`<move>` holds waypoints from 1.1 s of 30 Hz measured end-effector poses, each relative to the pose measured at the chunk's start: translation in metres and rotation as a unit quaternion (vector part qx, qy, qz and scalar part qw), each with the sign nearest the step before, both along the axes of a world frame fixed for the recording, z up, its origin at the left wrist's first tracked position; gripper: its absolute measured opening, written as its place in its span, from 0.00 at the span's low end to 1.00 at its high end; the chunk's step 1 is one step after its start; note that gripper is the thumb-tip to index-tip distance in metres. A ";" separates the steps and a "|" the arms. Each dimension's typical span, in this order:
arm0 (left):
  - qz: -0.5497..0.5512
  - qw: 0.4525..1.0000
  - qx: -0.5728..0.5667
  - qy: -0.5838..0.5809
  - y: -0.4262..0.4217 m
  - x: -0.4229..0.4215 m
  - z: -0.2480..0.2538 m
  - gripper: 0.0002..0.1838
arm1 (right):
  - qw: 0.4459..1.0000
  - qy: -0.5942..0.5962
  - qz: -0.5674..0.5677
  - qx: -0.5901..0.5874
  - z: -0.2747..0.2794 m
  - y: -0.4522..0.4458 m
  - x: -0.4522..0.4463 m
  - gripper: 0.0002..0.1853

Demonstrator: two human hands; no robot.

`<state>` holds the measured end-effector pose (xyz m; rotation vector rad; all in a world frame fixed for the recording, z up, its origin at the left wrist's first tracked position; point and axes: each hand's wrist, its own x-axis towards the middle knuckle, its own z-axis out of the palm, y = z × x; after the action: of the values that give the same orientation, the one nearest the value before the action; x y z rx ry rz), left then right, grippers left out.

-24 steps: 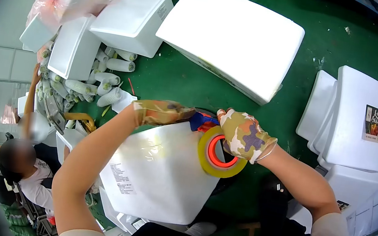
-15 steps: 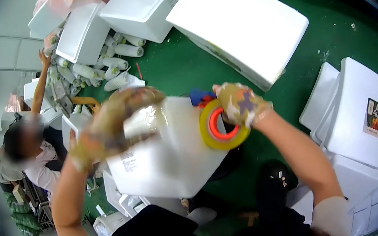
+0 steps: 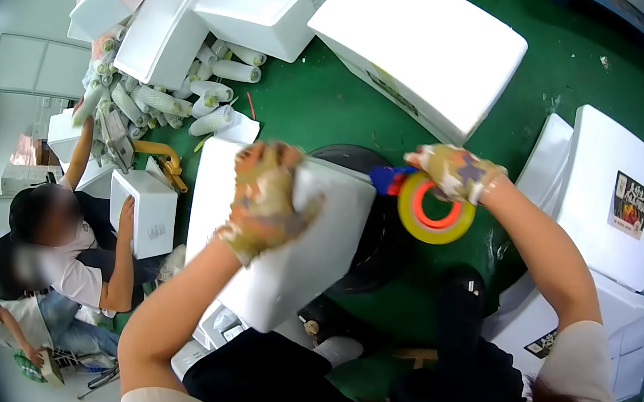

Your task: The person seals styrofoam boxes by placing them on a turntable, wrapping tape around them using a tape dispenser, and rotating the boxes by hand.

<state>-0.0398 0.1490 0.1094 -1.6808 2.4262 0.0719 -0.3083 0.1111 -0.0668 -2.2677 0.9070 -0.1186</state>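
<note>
A white foam box (image 3: 313, 258) stands tilted in front of me, close to my knees. Over its upper side is my left hand (image 3: 266, 205), in a patterned work glove, slightly blurred, with the thumb apart from the fingers; whether it touches the box is hard to tell. To the right of the box, my gloved right hand (image 3: 457, 174) is closed around a tape dispenser (image 3: 387, 180) with a blue part pointing at the box's edge. Its yellow tape roll (image 3: 457, 229) with an orange core hangs below the hand. Part of the dispenser's handle is hidden by the fingers.
A large white foam box (image 3: 423, 40) lies ahead on the green floor. Foam lids (image 3: 613, 171) are stacked at right. Wrapped white vegetables (image 3: 229, 70) lie in a heap at upper left near more boxes. A co-worker (image 3: 71, 245) sits at left beside a box (image 3: 143, 215).
My left hand has moved right over the box, its thumb now apart. My right hand has carried the tape dispenser to the right, away from the box, which has turned. The view has shifted.
</note>
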 end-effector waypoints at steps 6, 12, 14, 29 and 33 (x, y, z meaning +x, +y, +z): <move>0.263 0.955 0.028 -0.138 -0.044 0.120 -0.008 0.25 | 0.991 0.076 -0.037 0.104 0.018 0.044 -0.032 0.36; 0.219 0.957 -0.190 0.013 0.041 0.104 -0.002 0.20 | 0.995 0.028 -0.098 0.023 0.007 0.037 0.003 0.25; 0.039 0.979 -0.121 0.161 0.052 0.026 0.010 0.34 | 0.995 0.018 -0.093 0.009 0.009 0.025 0.010 0.25; 0.053 0.994 0.067 0.063 0.035 -0.060 0.003 0.21 | 0.980 0.105 -0.044 0.160 0.046 0.146 -0.099 0.34; 0.089 0.993 0.025 0.079 0.020 -0.056 -0.007 0.18 | 0.996 0.007 -0.060 0.071 0.005 0.169 -0.113 0.33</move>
<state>-0.0963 0.1689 0.1021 -1.9303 2.3528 0.2993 -0.4214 0.2801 -0.0615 -2.0858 1.0272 -0.0886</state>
